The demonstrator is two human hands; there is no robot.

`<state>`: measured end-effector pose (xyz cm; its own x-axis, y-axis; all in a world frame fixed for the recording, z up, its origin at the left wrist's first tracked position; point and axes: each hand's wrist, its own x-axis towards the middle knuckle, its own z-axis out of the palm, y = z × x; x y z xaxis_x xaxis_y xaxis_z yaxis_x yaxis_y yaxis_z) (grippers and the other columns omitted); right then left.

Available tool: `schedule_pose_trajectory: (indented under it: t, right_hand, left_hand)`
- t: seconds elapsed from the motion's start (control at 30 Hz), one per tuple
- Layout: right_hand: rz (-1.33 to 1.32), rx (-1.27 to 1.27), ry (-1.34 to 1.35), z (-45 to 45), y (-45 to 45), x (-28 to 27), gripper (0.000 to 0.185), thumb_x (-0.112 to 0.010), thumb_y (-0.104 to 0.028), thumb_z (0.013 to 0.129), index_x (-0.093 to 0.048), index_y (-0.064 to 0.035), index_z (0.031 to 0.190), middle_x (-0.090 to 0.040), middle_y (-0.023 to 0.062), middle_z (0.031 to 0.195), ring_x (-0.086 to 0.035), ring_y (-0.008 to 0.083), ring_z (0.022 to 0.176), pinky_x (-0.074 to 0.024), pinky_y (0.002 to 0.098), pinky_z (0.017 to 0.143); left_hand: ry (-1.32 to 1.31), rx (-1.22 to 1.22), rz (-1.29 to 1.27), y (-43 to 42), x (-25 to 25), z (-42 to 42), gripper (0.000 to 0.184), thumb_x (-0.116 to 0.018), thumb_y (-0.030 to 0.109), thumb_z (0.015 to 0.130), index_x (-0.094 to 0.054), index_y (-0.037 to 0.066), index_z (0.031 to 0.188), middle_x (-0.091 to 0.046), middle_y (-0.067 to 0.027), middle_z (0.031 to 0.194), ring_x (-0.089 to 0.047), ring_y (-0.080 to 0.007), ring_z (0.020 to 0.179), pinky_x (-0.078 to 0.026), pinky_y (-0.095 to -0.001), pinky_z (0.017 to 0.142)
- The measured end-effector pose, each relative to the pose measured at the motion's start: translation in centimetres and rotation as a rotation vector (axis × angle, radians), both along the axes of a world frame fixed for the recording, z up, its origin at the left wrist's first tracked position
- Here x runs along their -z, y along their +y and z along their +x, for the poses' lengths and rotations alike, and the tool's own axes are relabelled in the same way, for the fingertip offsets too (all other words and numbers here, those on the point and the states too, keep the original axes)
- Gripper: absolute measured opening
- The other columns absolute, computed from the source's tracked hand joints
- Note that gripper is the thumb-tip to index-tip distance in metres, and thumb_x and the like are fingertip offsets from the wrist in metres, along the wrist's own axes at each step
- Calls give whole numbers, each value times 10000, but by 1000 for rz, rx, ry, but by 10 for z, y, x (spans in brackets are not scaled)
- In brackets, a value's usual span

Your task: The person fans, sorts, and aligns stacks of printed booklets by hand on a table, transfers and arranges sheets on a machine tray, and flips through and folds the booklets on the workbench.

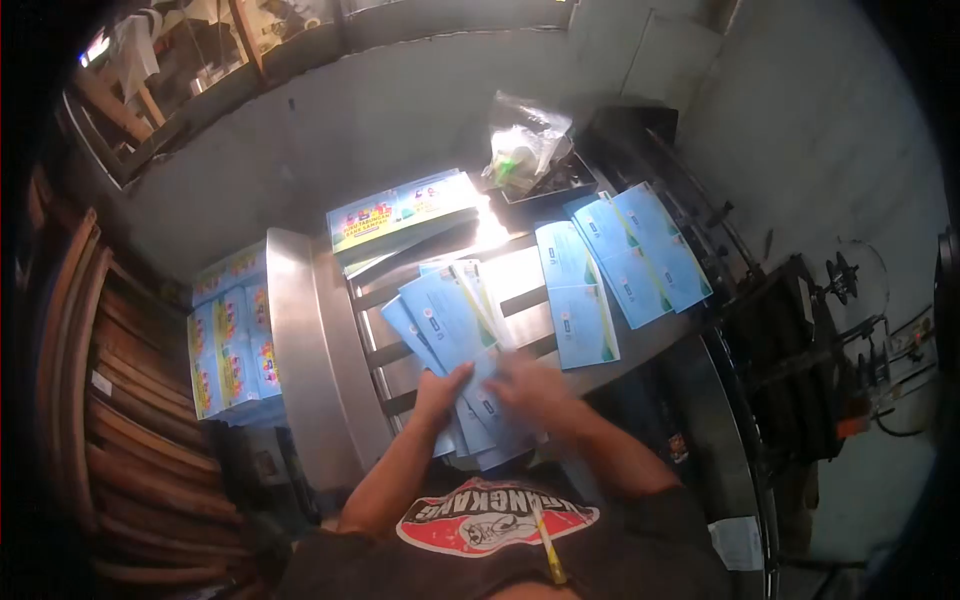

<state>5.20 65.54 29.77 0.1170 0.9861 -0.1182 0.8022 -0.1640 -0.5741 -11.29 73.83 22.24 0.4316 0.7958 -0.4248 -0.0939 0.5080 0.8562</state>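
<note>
Several blue printed sheets [445, 315] lie fanned out on the slatted metal table before me. My left hand [440, 393] is at their left edge, its thumb on top and its fingers wrapped round the side. At the right edge of the same sheets is my right hand [528, 388], smeared by motion, so its fingers cannot be made out. More blue sheets [578, 300] are to the right, beside another overlapping group [645, 255]. A stack of colourful printed sheets [405, 212] sits at the back of the table.
Stacked colourful sheets [232, 340] are at the left, beyond a metal panel [305, 340]. A clear plastic bag [525, 145] rests on a dark box [560, 185] at the back. Wooden frames [150, 450] line the left side; dark machinery [790, 350] stands at the right.
</note>
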Motion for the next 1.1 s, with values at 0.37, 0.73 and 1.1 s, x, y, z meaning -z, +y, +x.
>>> schedule_pose_trajectory:
  t: [0.37,0.73,1.1]
  right_hand:
    - [-40,194,-126,63,1,-15,329,-446,-103,882,-489,79,1153,-606,320,960,-626,407,880,-516,452,787]
    - [431,633,-773,220,14,64,610,-640,-406,842,-503,60,1211,-492,263,1281,-457,333,1237,-353,441,1052]
    - [217,-40,-655,169,-14,-6,81,-519,-115,902,-543,-39,889,-607,142,826,-641,287,674,-557,367,601]
  left_hand:
    - [37,55,16,1,-20,13,462,-724,214,810,-562,-75,1132,-650,-137,1005,-642,-201,833,-529,-306,708]
    - [17,6,1,-4,-10,27,423,-706,140,803,-562,-73,1139,-649,-146,1004,-647,-223,846,-532,-329,740]
    - [66,-67,-90,-27,-29,57,388,-694,116,810,-562,-48,1136,-646,-145,1017,-655,-242,850,-543,-341,744]
